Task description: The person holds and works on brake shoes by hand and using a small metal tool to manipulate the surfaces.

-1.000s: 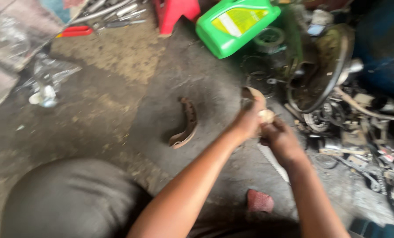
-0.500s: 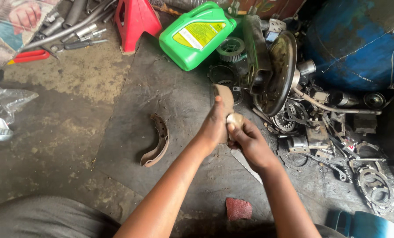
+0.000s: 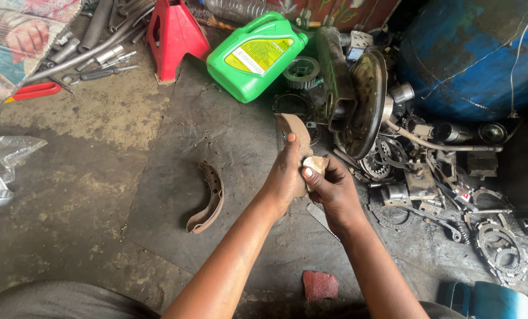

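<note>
My left hand (image 3: 286, 176) grips a curved brown brake shoe (image 3: 293, 127), holding it upright above the dark floor mat (image 3: 216, 136). My right hand (image 3: 333, 190) presses a small tan piece of sandpaper (image 3: 317, 163) against the shoe's lower part. A second brake shoe (image 3: 208, 201) lies on the mat to the left of my hands. A flat metal file or blade (image 3: 320, 217) lies on the mat beneath my right wrist.
A green oil jug (image 3: 253, 56) and a red jack stand (image 3: 172, 36) stand at the back. A heap of gears, sprockets and a wheel hub (image 3: 364, 103) crowds the right side before a blue drum (image 3: 476, 53). Tools (image 3: 86, 59) lie back left. A red pad (image 3: 320, 285) lies near me.
The view has tilted up and shifted, so the hands sit nearer the centre. Both hands still hold the brake shoe and sandpaper together, with little visible change in grip.
</note>
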